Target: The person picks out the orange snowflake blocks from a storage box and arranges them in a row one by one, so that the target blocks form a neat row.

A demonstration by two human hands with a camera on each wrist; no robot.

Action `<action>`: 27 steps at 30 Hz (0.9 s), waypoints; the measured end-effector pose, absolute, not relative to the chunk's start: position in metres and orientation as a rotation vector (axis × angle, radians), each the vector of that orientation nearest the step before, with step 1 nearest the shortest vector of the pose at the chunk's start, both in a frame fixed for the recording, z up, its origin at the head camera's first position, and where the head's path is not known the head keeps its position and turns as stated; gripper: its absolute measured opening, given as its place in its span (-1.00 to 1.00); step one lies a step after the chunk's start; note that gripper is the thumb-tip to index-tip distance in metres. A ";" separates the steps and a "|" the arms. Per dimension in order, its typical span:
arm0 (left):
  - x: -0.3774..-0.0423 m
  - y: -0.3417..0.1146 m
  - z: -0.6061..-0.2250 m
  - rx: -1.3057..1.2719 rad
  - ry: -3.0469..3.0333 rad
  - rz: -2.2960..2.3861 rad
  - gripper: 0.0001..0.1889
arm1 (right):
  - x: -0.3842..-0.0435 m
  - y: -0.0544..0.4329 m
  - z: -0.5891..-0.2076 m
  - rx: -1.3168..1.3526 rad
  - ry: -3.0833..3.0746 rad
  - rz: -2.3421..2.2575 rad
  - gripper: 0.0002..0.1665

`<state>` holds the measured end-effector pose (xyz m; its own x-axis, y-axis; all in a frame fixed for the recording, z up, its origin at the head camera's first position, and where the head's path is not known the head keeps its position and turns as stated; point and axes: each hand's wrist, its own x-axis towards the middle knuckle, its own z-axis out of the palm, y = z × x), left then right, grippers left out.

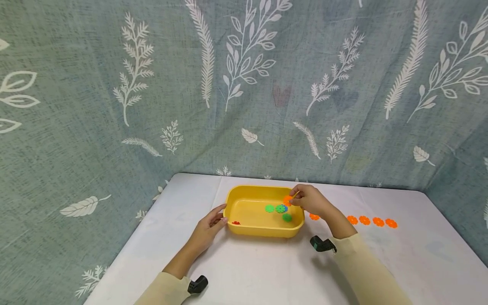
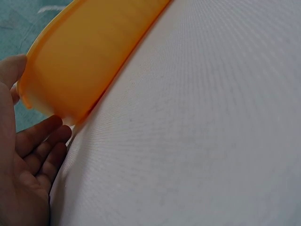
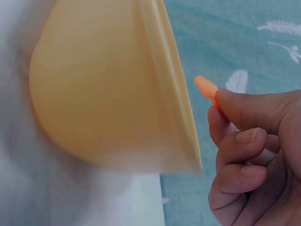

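A yellow plastic basin [image 1: 244, 231] stands on the white table. My left hand [image 1: 207, 231] holds its left end, thumb at the rim and the other fingers against the outer wall, as the left wrist view shows. Over the basin's right end, my right hand [image 1: 310, 199] pinches an orange flower-shaped disc [image 3: 206, 87] between thumb and forefinger. Inside the basin lie green discs [image 1: 269, 208], a blue disc [image 1: 285, 208] partly covered by a green one, and a red disc [image 1: 236, 223] half hidden by the near wall.
To the right of the basin, several orange discs [image 1: 364, 220] lie in a row on the white-covered table [image 1: 259, 271]; the right forearm crosses over part of that row. Behind and at the sides hangs a green cloth [image 1: 213, 140] with white leaf prints.
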<state>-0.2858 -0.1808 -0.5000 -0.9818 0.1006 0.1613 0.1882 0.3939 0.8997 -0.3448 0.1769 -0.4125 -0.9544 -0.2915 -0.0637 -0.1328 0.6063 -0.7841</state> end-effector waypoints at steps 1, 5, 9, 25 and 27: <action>-0.286 -0.181 -0.500 -0.261 -2.559 -1.664 -0.50 | -0.344 0.179 -0.412 -0.344 2.651 -1.266 -0.79; -0.286 -0.183 -0.500 -0.271 -2.557 -1.669 -0.49 | -0.343 0.189 -0.414 -0.301 2.649 -1.275 -0.78; -0.287 -0.184 -0.502 -0.275 -2.553 -1.669 -0.48 | -0.343 0.202 -0.417 -0.268 2.639 -1.312 -0.76; -0.287 -0.180 -0.502 -0.249 -2.575 -1.664 -0.49 | -0.323 0.306 -0.431 -0.080 2.679 -1.298 -0.63; -0.287 -0.181 -0.502 -0.239 -2.579 -1.665 -0.49 | -0.321 0.317 -0.435 -0.070 2.696 -1.264 -0.62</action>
